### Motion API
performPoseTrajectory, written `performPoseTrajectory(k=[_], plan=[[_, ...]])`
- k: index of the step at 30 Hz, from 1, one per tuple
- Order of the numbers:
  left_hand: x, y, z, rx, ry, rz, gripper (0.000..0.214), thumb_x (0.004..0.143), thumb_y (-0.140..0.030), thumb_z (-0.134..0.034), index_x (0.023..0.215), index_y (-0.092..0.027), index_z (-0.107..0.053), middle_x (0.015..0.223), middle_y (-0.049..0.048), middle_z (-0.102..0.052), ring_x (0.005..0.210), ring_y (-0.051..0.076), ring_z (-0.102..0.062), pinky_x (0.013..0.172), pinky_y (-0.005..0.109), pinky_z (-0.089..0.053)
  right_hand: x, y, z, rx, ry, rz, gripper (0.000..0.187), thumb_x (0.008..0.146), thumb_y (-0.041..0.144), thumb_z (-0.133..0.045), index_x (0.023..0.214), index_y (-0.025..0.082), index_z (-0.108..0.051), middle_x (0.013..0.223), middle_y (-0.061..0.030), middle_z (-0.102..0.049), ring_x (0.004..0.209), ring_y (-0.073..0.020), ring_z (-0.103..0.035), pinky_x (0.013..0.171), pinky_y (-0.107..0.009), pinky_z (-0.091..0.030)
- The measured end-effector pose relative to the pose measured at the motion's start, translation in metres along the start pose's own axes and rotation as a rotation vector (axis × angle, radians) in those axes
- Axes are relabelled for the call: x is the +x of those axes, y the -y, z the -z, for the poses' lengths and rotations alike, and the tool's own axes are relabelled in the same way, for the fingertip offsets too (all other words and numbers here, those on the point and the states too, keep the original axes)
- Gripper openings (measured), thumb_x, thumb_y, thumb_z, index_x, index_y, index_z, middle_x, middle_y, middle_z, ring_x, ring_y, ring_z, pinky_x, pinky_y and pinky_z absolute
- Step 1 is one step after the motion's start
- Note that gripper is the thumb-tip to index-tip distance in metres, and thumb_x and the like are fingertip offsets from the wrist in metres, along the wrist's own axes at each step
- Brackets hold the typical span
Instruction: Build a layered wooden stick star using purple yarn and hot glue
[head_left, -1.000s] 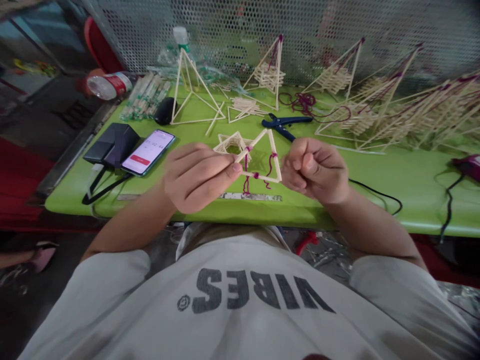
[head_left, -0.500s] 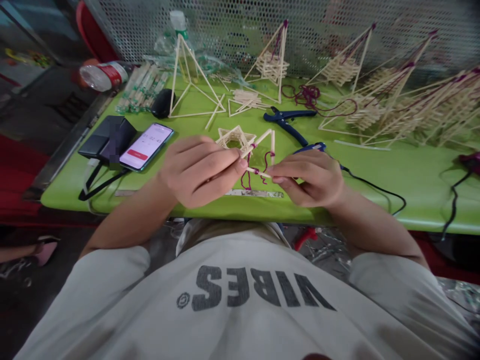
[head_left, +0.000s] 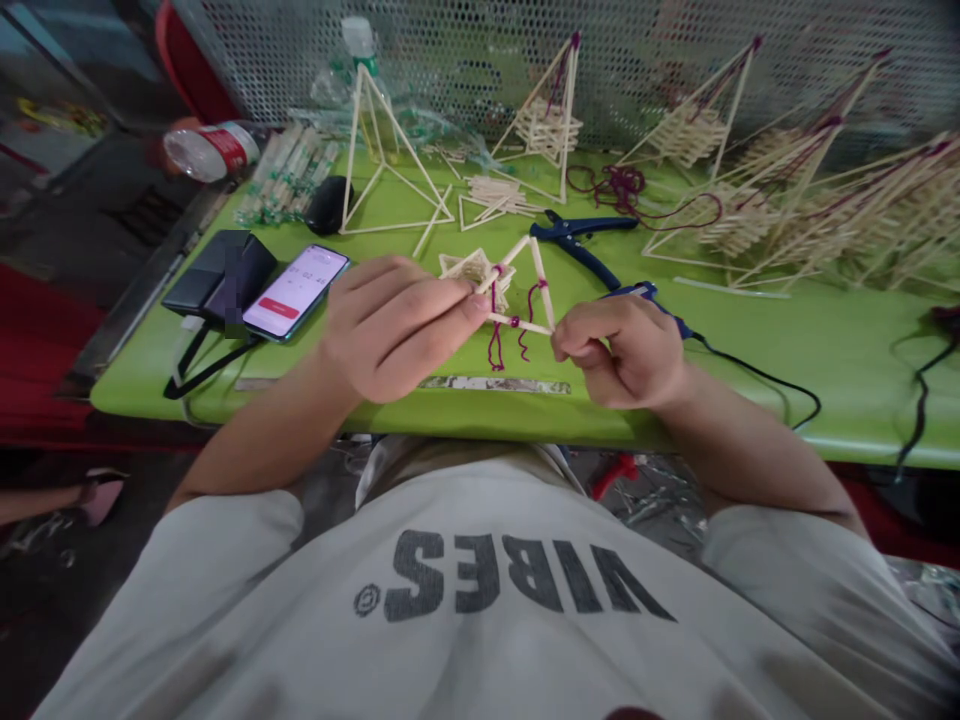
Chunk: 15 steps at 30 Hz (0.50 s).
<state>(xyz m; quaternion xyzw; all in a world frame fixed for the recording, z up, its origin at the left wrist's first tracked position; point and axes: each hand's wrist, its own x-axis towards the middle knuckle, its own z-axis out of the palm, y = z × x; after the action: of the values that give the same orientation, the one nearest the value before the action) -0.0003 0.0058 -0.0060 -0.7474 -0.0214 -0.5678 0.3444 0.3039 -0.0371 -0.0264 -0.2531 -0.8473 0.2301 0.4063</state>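
A small triangle of pale wooden sticks (head_left: 541, 272) is held up over the table, with purple thread (head_left: 496, 345) tied round its sides and loose ends hanging down. My left hand (head_left: 409, 325) pinches its left corner between thumb and fingers. At the lower right corner, the curled fingers of my right hand (head_left: 622, 345) are closed against the stick ends; the fingertips are partly hidden. Just behind the triangle lies a stacked star-shaped piece of short sticks (head_left: 472, 268). A glue gun (head_left: 645, 292) with a blue body rests behind my right hand, partly covered by it.
Blue cutting pliers (head_left: 581, 245) lie beyond the triangle. A stick pyramid frame (head_left: 386, 165) stands at the back left, finished-looking pyramids (head_left: 686, 135) at the back right. A phone (head_left: 296, 292), a black power bank (head_left: 221, 270) and a metal ruler (head_left: 517, 384) are also on the green table (head_left: 750, 370).
The triangle has tilted and turned more face-on, its top leaning left. My right hand has shifted slightly right and its fingers have curled in more at the corner.
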Motion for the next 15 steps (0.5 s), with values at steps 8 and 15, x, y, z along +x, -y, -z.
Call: performPoseTrajectory(k=[8,15], plan=[[-0.008,-0.005,-0.005,-0.025,-0.058,0.151,0.019,0.106,-0.025,-0.074,0.123,-0.028,-0.083,0.091,0.0010,-0.083,0.068,0.015,-0.077,0.057,0.030,-0.060,0.006,0.003,0.000,-0.158,-0.164,0.168,0.019,0.114,0.039,-0.060,0.100,0.027,-0.065,0.074,0.0003,-0.068,0.057,-0.0148,-0.060,0.055,-0.033,-0.042],[-0.012,-0.015,-0.006,-0.105,0.006,0.259,0.024,0.109,-0.032,-0.074,0.131,-0.038,-0.079,0.086,0.0012,-0.079,0.067,0.016,-0.074,0.056,0.033,-0.058,-0.001,0.009,-0.013,-0.252,-0.415,0.066,0.024,0.103,0.046,-0.081,0.119,0.032,-0.071,0.083,-0.0004,-0.079,0.059,-0.0179,-0.067,0.056,-0.037,-0.052]])
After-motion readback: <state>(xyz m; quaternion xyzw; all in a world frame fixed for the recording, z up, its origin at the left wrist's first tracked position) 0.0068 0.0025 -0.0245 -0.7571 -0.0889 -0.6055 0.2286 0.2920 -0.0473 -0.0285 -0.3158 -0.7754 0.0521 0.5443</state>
